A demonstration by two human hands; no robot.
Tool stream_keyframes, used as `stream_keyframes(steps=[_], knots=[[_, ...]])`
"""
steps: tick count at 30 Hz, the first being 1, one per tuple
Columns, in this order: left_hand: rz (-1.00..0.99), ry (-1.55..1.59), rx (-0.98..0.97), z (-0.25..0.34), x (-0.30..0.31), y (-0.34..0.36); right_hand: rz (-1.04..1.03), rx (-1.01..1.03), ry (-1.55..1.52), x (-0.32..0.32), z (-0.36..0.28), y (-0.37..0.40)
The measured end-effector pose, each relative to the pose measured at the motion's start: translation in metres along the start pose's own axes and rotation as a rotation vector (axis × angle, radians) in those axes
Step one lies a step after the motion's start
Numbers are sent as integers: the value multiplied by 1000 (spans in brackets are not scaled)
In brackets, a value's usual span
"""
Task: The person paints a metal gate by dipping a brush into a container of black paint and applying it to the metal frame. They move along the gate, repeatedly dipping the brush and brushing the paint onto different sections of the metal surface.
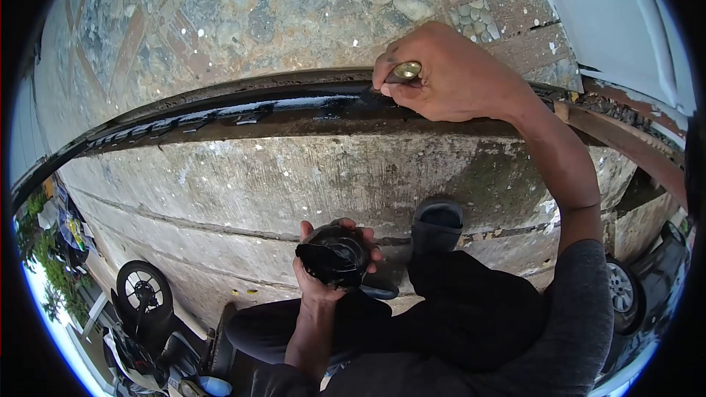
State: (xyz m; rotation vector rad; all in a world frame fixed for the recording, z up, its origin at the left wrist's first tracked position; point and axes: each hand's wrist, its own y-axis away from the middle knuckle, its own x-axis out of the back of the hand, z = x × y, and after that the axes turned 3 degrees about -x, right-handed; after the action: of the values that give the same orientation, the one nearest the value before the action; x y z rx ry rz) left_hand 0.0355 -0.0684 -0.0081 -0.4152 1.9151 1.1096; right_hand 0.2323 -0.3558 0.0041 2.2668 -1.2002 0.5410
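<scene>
1. Outdoors, in the head view, a person's right hand [456, 77] bends over a long, narrow, glossy black bar [294, 105] set between grey-brown stone paving [294, 15] and a pale, stained concrete ledge [294, 176].
2. Thumb and fingers of that hand are clamped together on a slim tool with a rounded, brass-coloured butt [407, 70], which points up toward the camera; the working tip is lost, dark against dark, and whether it touches the bar cannot be told.
3. The bar's long axis runs from side to side, bowed by the lens, and stretches away to the left of the grip; a wet-looking shine streaks the surface on that side.
4. Closer to the body, the left hand [312, 285] wraps around a round, black cup [334, 256], fingertips showing about its edge; the dark interior hides what it may contain.
5. Clearly, the right hand is the nearer to the bar, directly over it, while the cup sits well apart, across the ledge, toward the body and left of the tool. A dark rubber sandal [436, 228] rests to the cup's right.
</scene>
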Motion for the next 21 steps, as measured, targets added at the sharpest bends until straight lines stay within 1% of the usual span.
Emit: stream_keyframes(steps=[1,4,7,10,11,14,15,16,18,19,21], knots=[[13,-26,1,2,0,2,30,-50,-24,6,-2,1],[24,-38,-7,2,-3,1,-129,-114,16,11,-6,7],[6,-101,27,4,-1,5,-53,-311,66,26,-4,21],[17,-133,38,1,-2,9,111,-200,-78,21,21,44],[47,-146,35,0,-5,9,160,-172,-16,15,27,53],[126,-183,7,-4,-10,18,155,-358,63,26,9,77],[136,-195,2,-3,-10,20,241,-318,-107,18,11,85],[145,-210,-2,-2,-10,21,279,-300,-47,8,18,93],[158,-245,-3,2,-12,29,348,-262,65,-2,9,103],[153,-259,2,4,-15,32,345,-429,93,-2,-1,118],[109,-280,16,9,-19,36,600,-305,-142,-27,-10,132]])
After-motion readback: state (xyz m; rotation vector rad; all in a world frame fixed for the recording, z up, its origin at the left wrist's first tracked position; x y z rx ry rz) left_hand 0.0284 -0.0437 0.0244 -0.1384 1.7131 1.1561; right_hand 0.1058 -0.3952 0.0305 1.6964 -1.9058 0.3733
